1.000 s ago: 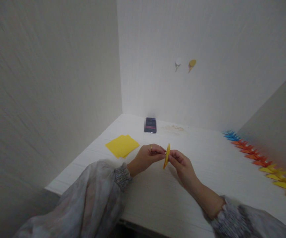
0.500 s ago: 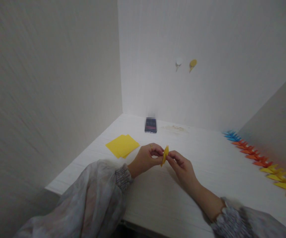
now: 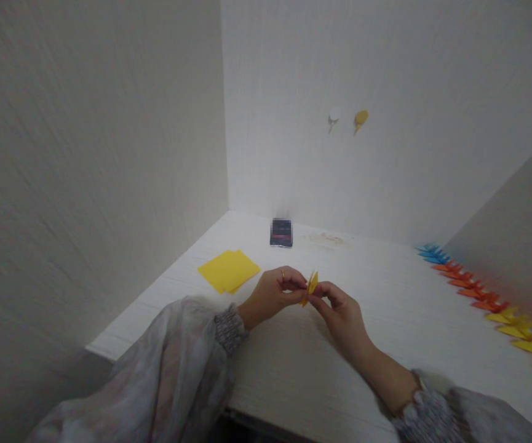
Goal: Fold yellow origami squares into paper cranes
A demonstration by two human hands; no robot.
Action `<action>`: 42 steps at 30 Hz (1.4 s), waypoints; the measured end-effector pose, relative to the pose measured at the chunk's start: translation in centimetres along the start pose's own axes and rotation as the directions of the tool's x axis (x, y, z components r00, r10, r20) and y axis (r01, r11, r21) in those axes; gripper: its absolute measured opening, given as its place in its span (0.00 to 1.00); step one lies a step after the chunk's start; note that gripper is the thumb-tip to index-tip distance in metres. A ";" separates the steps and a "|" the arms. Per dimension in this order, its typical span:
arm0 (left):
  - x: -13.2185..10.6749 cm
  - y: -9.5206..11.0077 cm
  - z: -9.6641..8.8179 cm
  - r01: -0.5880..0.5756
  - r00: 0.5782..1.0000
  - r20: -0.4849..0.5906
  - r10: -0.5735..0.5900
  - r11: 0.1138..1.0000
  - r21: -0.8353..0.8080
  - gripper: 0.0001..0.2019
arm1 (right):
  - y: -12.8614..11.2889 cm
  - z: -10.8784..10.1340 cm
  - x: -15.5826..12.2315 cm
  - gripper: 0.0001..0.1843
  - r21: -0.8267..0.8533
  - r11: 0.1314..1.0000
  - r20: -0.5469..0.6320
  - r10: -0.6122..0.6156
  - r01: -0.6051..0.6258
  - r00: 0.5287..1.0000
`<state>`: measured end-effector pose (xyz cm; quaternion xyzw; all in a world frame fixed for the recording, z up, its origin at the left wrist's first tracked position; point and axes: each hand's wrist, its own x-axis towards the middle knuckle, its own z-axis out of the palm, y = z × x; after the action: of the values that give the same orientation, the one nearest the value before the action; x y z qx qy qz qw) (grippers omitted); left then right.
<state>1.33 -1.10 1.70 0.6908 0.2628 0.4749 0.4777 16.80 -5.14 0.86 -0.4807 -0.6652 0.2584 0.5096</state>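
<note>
Both my hands meet over the middle of the white table (image 3: 293, 369), pinching a small folded yellow paper piece (image 3: 311, 285) between them. My left hand (image 3: 272, 295), with a ring on one finger, grips the piece's left side with closed fingertips. The right side is held by the thumb and fingers of my right hand (image 3: 339, 311). The piece stands upright just above the tabletop, partly hidden by my fingers.
A small stack of flat yellow paper squares (image 3: 227, 271) lies to the left. A dark small box (image 3: 281, 232) stands near the back wall. Several folded paper pieces, blue (image 3: 432, 251), orange (image 3: 466, 289) and yellow (image 3: 531, 338), line the right wall. Two round pins (image 3: 360, 117) stick in the back wall.
The yellow piece has become shorter and more compact between my fingers. My hands have drawn slightly closer together and stayed in the same spot.
</note>
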 end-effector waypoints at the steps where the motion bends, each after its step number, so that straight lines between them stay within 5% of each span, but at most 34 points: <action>1: 0.0 0.0 0.0 0.000 1.000 -0.004 0.000 1.000 0.000 0.07 | 0.1 0.1 -0.1 0.07 0.011 1.000 -0.017 -0.003 0.003 1.000; 6: 0.0 0.3 0.2 0.014 0.999 -0.033 -0.014 1.000 0.014 0.08 | 0.4 0.5 -0.4 0.12 0.037 0.999 -0.140 -0.023 0.029 0.990; 11: -0.1 0.4 0.4 0.025 0.999 -0.048 -0.025 1.000 0.002 0.09 | -0.1 0.1 -0.3 0.06 -0.159 0.987 -0.046 -0.032 0.024 0.998; 23: -0.2 0.2 0.8 0.031 0.997 -0.070 -0.036 0.997 -0.075 0.10 | -0.6 0.1 -0.2 0.04 -0.144 0.989 -0.102 -0.059 0.044 0.993; 28: 0.0 -0.2 1.0 0.041 0.995 -0.079 -0.057 0.980 -0.195 0.11 | -0.4 -0.1 -0.1 0.02 -0.218 0.956 -0.120 -0.224 0.194 0.967; 33: 0.1 0.0 1.1 0.094 0.993 -0.052 -0.110 0.963 -0.252 0.09 | -0.2 -0.5 0.1 0.08 -0.315 0.838 -0.076 -0.491 0.446 0.868; 42: 0.2 0.4 1.2 0.075 0.996 -0.031 -0.089 0.949 -0.305 0.08 | -0.5 -0.7 0.2 0.10 -0.348 0.836 -0.062 -0.473 0.425 0.879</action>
<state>2.41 -1.61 2.04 0.5870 0.2260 0.5046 0.5914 17.22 -5.29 1.59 -0.4055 -0.7536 -0.0171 0.5171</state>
